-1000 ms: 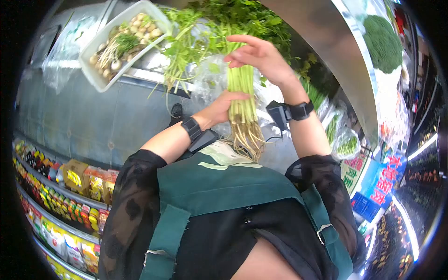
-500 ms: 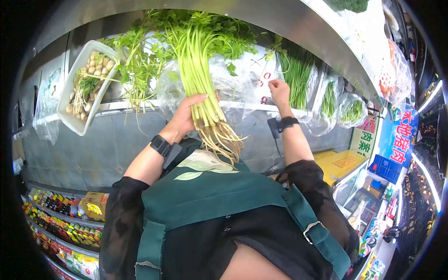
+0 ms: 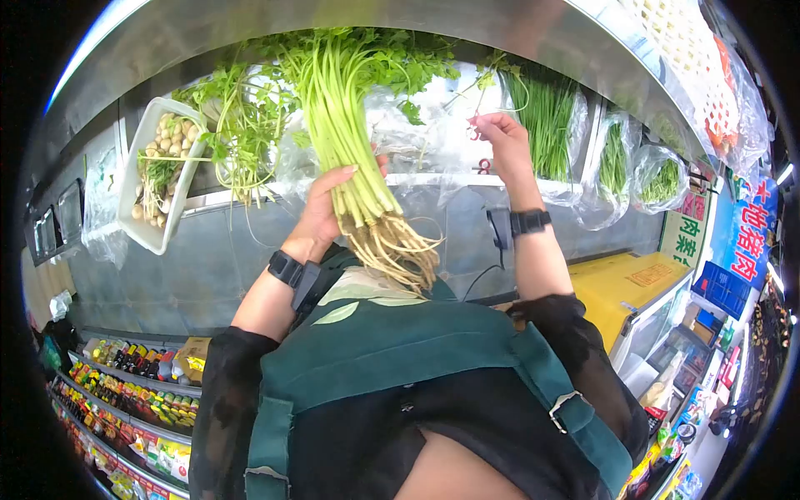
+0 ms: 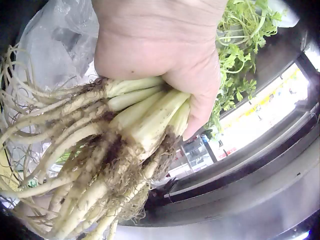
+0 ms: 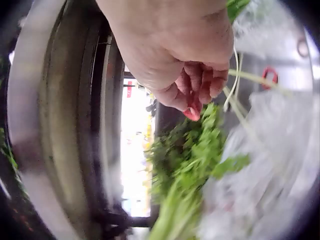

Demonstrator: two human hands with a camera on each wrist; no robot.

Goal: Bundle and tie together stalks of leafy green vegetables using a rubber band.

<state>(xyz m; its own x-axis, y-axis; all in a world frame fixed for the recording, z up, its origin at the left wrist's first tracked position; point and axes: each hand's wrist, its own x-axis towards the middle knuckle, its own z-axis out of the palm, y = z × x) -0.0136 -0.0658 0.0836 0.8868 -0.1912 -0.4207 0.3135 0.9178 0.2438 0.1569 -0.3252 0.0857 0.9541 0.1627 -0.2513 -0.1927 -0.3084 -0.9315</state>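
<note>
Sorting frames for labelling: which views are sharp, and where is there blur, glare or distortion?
Head view: sharp, strong fisheye bend, dark corners. Left wrist view: sharp on the left hand gripping the pale-stemmed rooted green herb bunch, background glare. Right wrist view: soft, right hand and leaves blurred, bright strip blown out.

At the centre top of the head view, bright green stalks fading to pale whitish bases and tan, soil-flecked roots are being shown by the herb bunch [image 3: 346, 125]. A white tray [image 3: 179, 179] of beige bulbs is being displayed at the upper left against the grey steel counter [image 3: 167, 267], while a dark teal apron [image 3: 400, 350] over black fabric is being worn below. At the right edge, a yellow panel [image 3: 625, 287] and a blue sign [image 3: 746, 237] with red characters are being shown.
</note>
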